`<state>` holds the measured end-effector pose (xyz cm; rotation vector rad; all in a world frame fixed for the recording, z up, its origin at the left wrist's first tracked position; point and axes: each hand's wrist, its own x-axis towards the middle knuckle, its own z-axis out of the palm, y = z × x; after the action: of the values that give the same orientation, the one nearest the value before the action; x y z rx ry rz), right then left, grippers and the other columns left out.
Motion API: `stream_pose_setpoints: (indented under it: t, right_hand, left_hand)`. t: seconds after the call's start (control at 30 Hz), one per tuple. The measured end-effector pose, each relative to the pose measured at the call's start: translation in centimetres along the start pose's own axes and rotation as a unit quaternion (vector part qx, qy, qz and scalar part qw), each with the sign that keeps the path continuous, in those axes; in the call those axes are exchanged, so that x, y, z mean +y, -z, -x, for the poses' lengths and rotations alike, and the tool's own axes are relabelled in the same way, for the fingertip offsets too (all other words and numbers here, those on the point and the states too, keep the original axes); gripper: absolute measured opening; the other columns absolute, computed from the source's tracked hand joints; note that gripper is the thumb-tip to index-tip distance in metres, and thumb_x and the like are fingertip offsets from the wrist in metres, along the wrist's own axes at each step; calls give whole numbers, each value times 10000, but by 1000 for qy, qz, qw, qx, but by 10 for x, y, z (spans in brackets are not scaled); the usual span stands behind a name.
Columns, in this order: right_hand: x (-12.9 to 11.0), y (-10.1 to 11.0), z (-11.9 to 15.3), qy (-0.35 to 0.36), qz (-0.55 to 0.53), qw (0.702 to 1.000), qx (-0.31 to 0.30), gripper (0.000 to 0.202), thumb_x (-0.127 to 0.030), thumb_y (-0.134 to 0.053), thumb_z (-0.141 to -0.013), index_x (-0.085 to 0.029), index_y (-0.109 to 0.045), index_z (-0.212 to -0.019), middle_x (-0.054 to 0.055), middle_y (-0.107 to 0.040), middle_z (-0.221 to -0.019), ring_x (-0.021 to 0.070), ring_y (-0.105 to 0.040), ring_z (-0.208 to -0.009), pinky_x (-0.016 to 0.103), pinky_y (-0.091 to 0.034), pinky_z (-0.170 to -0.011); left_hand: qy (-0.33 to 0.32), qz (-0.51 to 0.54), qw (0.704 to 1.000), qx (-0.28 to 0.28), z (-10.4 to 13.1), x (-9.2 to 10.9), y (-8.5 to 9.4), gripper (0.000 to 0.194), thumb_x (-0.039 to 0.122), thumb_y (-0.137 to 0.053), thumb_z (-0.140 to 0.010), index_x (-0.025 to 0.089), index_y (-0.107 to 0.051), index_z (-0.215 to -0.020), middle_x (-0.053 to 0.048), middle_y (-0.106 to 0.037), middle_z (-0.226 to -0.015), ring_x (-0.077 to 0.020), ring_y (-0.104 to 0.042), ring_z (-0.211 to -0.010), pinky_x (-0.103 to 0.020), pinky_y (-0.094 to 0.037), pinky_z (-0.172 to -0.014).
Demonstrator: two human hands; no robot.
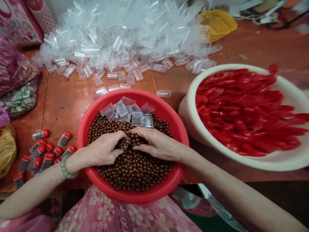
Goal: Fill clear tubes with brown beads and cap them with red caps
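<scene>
Wooden tabletop (65, 103) bears a red basin (180, 135) of brown beads (135, 167). Left hand (103, 149) and right hand (156, 143) pinch one clear vial (125, 142) between closed fingertips; red caps (241, 109) fill a white bowl (277, 161) at three o'clock.

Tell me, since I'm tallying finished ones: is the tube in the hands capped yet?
Uncapped: the tube between left hand and right hand shows no red cap.
</scene>
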<state>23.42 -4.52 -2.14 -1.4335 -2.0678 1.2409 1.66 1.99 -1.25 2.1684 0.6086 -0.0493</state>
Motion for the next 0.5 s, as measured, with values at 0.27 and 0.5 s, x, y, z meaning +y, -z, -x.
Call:
stream_pose_setpoints:
  t: [0.27, 0.5]
  right_hand:
    - [-4, 2, -7, 8, -14, 1000, 0, 322, -174, -557, -882, -176, -515, -1201, 93, -629, -1156, 206, -591, -1078, 397, -455, -973]
    - [-15, -7, -20, 27, 37, 999, -11, 310, -88, -528, -874, -144, -497, -1178, 107, -580, -1146, 204, -570, -1074, 369, -463, -962]
  left_hand:
    - [11, 170, 981, 89, 15, 5, 14, 313, 182, -605, -833, 219, -575, -1143, -48, -663, -1149, -193, -618, -1076, -336, -475, -979]
    - [8, 123, 982, 142, 37, 3, 15, 362, 208, -603, -849, 232, -559, -1208, -70, -658, -1196, -208, -622, -1113, -335, -496, -977]
